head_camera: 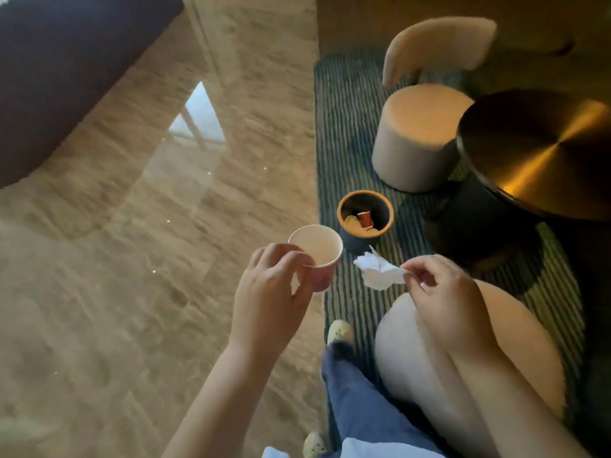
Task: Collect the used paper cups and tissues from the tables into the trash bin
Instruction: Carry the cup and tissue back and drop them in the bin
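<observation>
Left hand (271, 289) grips paper cup (317, 256), right hand (443, 299) pinches tissue (380, 272), above striped rug (344, 133) beside polished marble floor (132, 259), trash bin (365, 216) near.

You see a smooth matt paper cup (315, 251), a crumpled soft paper tissue (380, 271), at nine o'clock a glossy polished stone floor (148, 276), at twelve o'clock a ribbed woven rug (344, 133), at two o'clock a shiny brushed-metal table top (535, 150)

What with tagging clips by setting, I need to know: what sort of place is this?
Probably a hotel or office lounge: a polished stone floor, a striped carpet with a padded round chair beside a brass-topped table, and a small bin for guests' rubbish.
</observation>
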A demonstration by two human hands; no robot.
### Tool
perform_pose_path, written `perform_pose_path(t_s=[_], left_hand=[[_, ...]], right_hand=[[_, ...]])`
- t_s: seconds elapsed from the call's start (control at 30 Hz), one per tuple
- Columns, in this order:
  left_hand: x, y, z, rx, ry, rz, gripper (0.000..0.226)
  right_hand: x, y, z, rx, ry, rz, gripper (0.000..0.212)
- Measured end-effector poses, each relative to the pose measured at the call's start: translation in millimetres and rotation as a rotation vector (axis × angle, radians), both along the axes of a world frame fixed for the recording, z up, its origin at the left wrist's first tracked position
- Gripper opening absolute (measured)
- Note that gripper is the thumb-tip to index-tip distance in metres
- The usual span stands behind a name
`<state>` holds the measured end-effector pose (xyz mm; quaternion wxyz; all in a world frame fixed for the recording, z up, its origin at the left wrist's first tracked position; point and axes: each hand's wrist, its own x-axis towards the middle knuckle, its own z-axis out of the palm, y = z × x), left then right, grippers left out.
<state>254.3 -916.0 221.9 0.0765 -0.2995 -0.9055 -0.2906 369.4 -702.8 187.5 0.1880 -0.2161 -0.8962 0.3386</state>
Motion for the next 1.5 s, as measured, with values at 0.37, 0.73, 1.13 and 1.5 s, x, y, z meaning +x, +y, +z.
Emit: perform_pose_path(t_s=[0.37,0.73,1.13,1.5], left_hand=[[-202,144,-20,-0.204,-0.085,-0.217,0.013],[-360,303,-84,-0.290,-0.260,-0.460,0.014],[-485,417,-273,-0.547,-0.488,-0.677,0.021],[-497,464,-527,-0.789,-0.619,-0.738,0.023]], right_hand=[[-182,144,-57,-0.085,-0.092,-0.201,0.011],[-286,245,-69,-0.092,-0.265,-0.394,0.016],[-389,304,-260,-0.421,-0.584,-0.567,0.014],[-428,324,-513,-0.553,-0.830,-0.589,0.015]])
